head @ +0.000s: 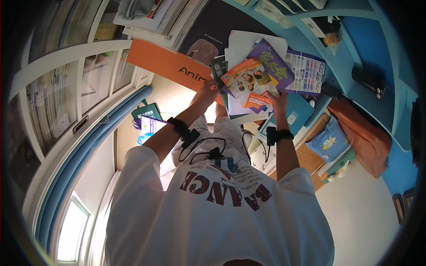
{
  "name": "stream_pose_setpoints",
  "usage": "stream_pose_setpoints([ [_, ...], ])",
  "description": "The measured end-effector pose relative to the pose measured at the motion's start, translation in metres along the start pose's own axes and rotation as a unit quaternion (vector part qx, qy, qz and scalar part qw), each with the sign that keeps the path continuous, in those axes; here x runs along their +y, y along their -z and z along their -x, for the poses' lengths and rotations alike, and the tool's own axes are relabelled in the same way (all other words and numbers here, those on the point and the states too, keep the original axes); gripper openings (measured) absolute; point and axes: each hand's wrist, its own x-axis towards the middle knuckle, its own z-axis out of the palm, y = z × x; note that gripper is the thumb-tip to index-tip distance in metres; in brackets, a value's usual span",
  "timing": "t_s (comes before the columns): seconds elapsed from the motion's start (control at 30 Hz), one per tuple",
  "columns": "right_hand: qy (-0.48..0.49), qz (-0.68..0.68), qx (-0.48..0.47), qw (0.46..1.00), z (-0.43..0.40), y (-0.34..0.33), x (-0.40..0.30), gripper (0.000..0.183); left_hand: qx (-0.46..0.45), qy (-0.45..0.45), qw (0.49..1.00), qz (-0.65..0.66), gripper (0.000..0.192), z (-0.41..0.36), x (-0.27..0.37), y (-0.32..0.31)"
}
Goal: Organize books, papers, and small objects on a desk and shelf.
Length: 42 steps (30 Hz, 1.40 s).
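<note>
In front of my lap a loose stack of papers [258, 39] lies on the desk, its sheets at different angles. On top is an orange flyer [254, 79] with a photo of several people. A purple leaflet [271, 61] lies partly beneath it, and a dark green folder [218, 66] shows at the stack's left edge. My left hand [210, 89] grips that left edge, its fingertips partly hidden. At the flyer's lower right corner, my right hand [278, 99] pinches the paper with the thumb on top. How many sheets it holds cannot be seen.
An orange and black desk mat [163, 66] covers the desk. Stacked books [159, 23] stand at the back left. A purple printed sheet [304, 71] and teal folder [296, 111] lie right. Beyond are a blue shelf [346, 66], a brown bag [361, 139] and a blue pouch [329, 139].
</note>
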Motion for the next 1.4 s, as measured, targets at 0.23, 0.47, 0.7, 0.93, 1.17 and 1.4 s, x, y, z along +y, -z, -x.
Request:
stream_pose_setpoints([
  [0.23, -0.038, -0.084, -0.074, 0.993, -0.008, -0.004, -0.022, 0.051, 0.08, 0.113, 0.945, 0.296, 0.025, -0.024, -0.019, -0.018],
  [0.47, -0.046, -0.15, -0.012, 0.988, 0.005, -0.008, -0.012, 0.045, 0.284, -0.288, 0.913, -0.057, 0.022, -0.093, 0.017, 0.015],
  [0.7, -0.001, 0.015, 0.0, 1.0, 0.002, -0.014, 0.009, 0.048, 0.153, -0.147, 0.962, -0.173, 0.029, -0.124, 0.083, 0.039],
  [0.93, 0.017, 0.174, 0.071, 0.982, 0.006, -0.013, 0.019, 0.051, 0.157, -0.185, 0.957, -0.16, 0.026, -0.077, 0.149, 0.028],
  [1.17, -0.087, -0.157, -0.048, 0.983, 0.047, 0.02, -0.12, 0.066, 0.136, -0.536, 0.805, -0.215, 0.017, 0.152, 0.218, 0.062],
  [1.4, 0.025, -0.597, -0.191, 0.779, 0.069, 0.052, -0.134, 0.065, -0.118, -0.724, 0.622, -0.274, 0.019, 0.166, 0.188, 0.082],
])
